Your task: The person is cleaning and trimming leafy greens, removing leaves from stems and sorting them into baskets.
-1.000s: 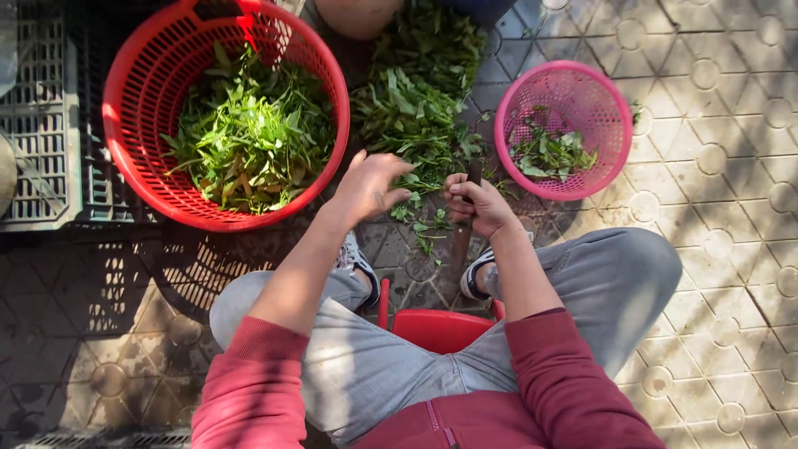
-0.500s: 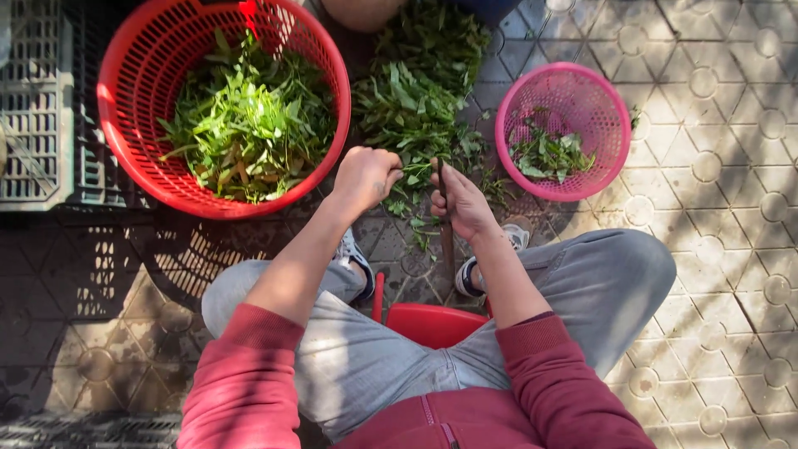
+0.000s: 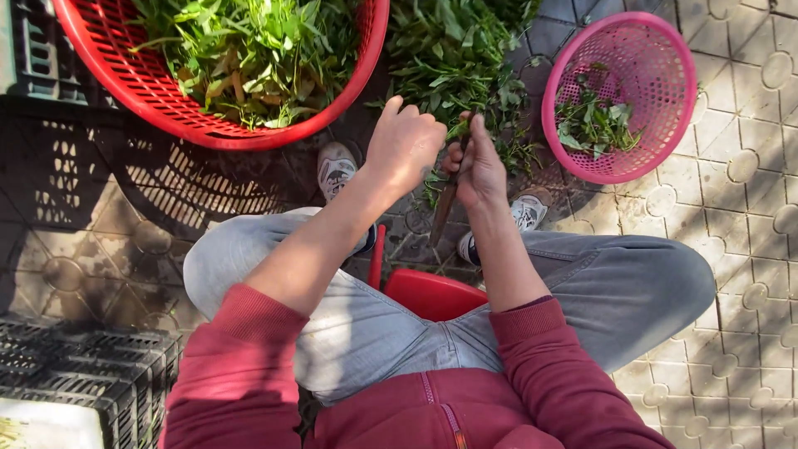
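Note:
My left hand point(image 3: 405, 148) and my right hand point(image 3: 476, 164) are close together above the paved floor, between my knees. The right hand grips a knife point(image 3: 444, 212) whose blade points down and back toward me. Between the two hands is a green leafy stem point(image 3: 460, 129); the left hand's fingers are curled, apparently pinching it. Ahead of the hands lies a loose pile of green leafy stems point(image 3: 453, 58). A large red basket point(image 3: 141, 91) full of greens stands at the upper left. A smaller pink basket point(image 3: 665, 141) with a few greens stands at the right.
I sit on a low red stool point(image 3: 428, 293), in grey trousers and a dark red top, with my shoes point(image 3: 337, 170) under the hands. Black plastic crates point(image 3: 75, 366) lie at the lower left and another crate point(image 3: 37, 58) at the upper left. The floor is patterned paving tiles point(image 3: 748, 249).
The view has dipped and moved closer to the hands. Both hands drew together, the left fingers closing from open to curled beside the right hand and knife.

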